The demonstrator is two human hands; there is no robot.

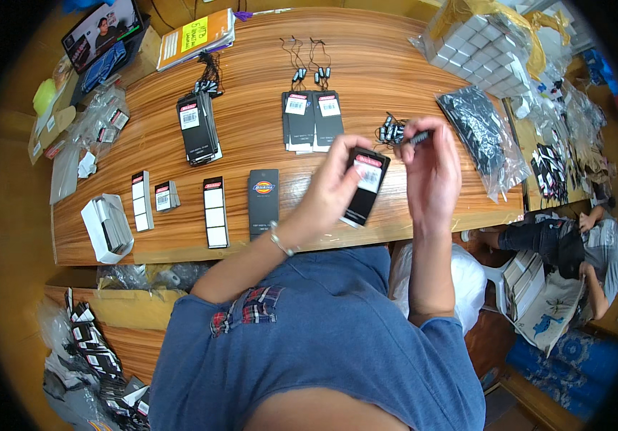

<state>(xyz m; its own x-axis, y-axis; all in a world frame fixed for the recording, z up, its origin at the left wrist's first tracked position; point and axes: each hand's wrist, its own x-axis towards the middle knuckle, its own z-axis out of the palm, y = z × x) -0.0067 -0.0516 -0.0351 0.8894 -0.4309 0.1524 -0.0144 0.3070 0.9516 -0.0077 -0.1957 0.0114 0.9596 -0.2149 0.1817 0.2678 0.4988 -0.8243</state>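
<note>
My left hand (332,183) is closed on a black hang tag (360,202) that bears a white barcode sticker with a red strip. To its right my raised right hand (434,179) pinches a dark tag string fastener (419,137) at the fingertips, near the tag's top. Whether its cord runs through the tag I cannot tell. Just beyond the hands lies a small heap of black tag strings (390,131). Two groups of stickered hang tags (314,122), strung with black cords, lie at the far middle. Left of my left hand rests a single dark hang tag (263,201).
Farther left are a thick stack of strung tags (195,133), sticker strips (215,212) and a white box of tags (108,228). On the right lie a plastic bag of black tags (477,133) and a bundle of white boxes (477,50). Another person (596,251) sits at right.
</note>
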